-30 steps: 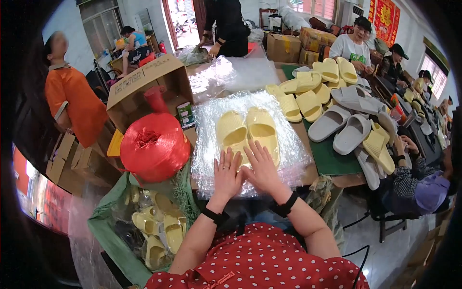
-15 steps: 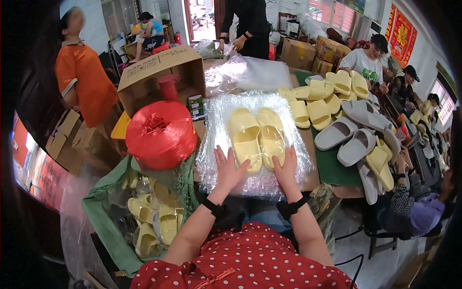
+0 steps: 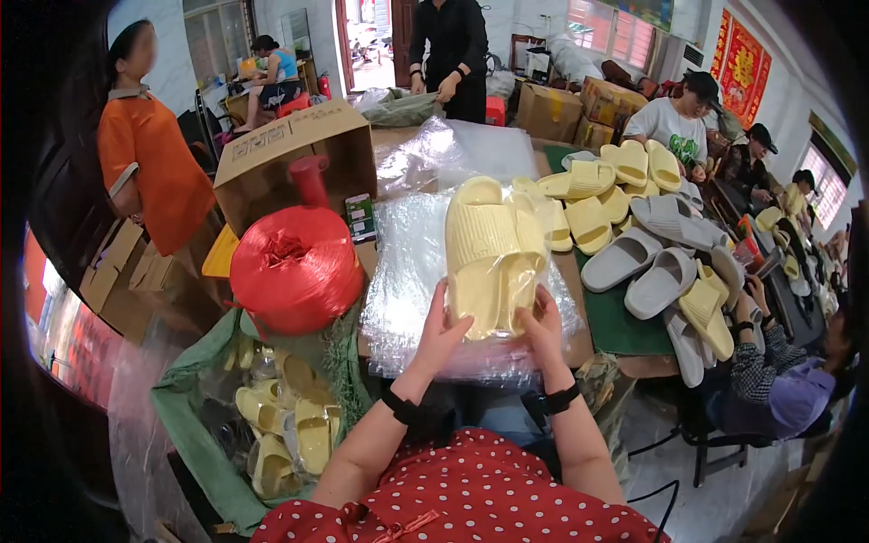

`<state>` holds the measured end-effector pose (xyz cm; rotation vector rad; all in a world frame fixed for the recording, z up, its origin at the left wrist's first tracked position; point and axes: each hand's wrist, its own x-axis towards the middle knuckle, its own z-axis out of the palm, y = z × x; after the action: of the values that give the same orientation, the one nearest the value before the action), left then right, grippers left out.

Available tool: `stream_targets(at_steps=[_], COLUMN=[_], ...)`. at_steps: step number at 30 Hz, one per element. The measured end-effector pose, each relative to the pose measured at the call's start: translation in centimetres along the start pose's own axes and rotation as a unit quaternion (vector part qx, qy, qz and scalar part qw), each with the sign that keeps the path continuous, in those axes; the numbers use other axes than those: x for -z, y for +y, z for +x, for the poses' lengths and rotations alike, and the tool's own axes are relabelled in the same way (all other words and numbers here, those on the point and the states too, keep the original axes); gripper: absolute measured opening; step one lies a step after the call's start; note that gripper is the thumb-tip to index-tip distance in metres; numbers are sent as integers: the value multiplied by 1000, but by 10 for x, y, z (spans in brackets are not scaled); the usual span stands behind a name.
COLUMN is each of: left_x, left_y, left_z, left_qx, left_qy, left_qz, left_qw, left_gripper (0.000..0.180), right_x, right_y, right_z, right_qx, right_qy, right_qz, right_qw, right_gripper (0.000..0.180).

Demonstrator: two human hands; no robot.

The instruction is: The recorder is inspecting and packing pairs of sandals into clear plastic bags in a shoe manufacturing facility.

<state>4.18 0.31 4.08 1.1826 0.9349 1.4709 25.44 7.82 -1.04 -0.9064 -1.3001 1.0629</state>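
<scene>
Between my hands is a pair of pale yellow slippers (image 3: 487,244) in a clear plastic bag, raised off a stack of clear plastic bags (image 3: 398,290). My left hand (image 3: 439,335) closes on the heel end of the left slipper, thumb on top. My right hand (image 3: 543,330) grips the heel end of the right one in the same way. The left slipper partly covers the right one. Fingers under the bag are hidden. To the right of the stack lies a heap of loose yellow slippers (image 3: 593,222) and grey slippers (image 3: 620,258).
On the left stand a big red twine roll (image 3: 294,267), an open cardboard box (image 3: 294,154) and a phone-like flat item (image 3: 359,217). Below them, a green sack (image 3: 195,407) holds bagged slippers (image 3: 312,425). Several people sit or stand around the table.
Both hands have closed on the bagged slippers, which were lying flat on the stack. The pair is now lifted and tilted, its two slippers overlapping more.
</scene>
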Motion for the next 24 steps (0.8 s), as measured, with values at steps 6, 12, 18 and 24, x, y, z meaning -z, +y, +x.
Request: stream_targets(at_steps=[6,12,18,24], left_x=[-1,14,12,-12], left_y=[31,46,34,16], left_z=[-13,-21,-23,-36], left_qx=[6,25,76,68], left_qy=[-3,27,23,65], left_qz=[-131,-174,-208,-159], left_qw=[991,984,975,983], left_gripper=[84,76,64,63], right_x=[-1,-6,-34,-57], right_y=[-52,-84,-77,-62], right_z=[1,-8,-25,-38], right_qx=[-41,-90,24,20], right_qy=[-2,-88,35,37], right_qz=[155,111,20,64], right_qw=[987,986,999,997], right_gripper=[68,51,45,47])
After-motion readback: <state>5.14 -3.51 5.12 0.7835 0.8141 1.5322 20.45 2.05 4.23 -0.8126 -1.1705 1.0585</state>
